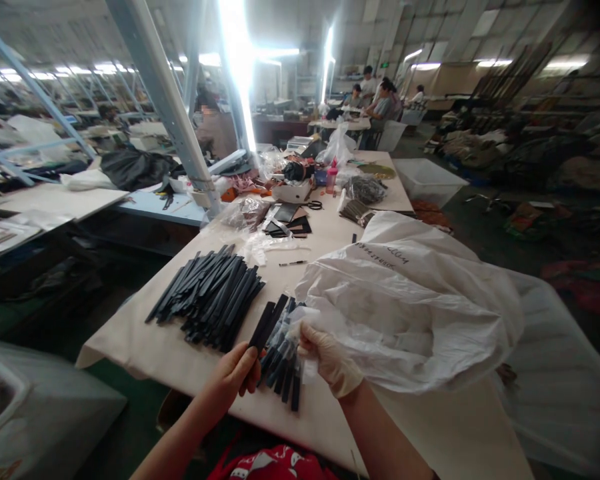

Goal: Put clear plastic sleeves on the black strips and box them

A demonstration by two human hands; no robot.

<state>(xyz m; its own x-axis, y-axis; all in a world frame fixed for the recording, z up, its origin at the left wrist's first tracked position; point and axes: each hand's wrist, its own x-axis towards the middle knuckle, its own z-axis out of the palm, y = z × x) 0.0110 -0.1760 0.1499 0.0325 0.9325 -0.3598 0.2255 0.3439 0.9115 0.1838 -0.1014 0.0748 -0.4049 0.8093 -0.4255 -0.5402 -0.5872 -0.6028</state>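
Between the thumb and fingers of my left hand [243,368], bare, is a dark strip [263,325], held tilted near the table's front edge. My right hand [330,355] wears a pale glove and pinches a piece of clear plastic film [307,320]. Under and between the hands lies a smaller bunch of dark strips [283,373], partly covered by film. To the left is a large loose pile of dark strips [210,293]. On the right, a big white plastic bag [405,307] lies with its mouth open toward me, whitish film inside.
Scissors [314,205], a pen [293,263] and dark flat pieces [287,220] lie farther back on the table [175,360]. A metal post [167,100] rises at the left edge. White bins [555,360] flank the table, and people sit in the distance.
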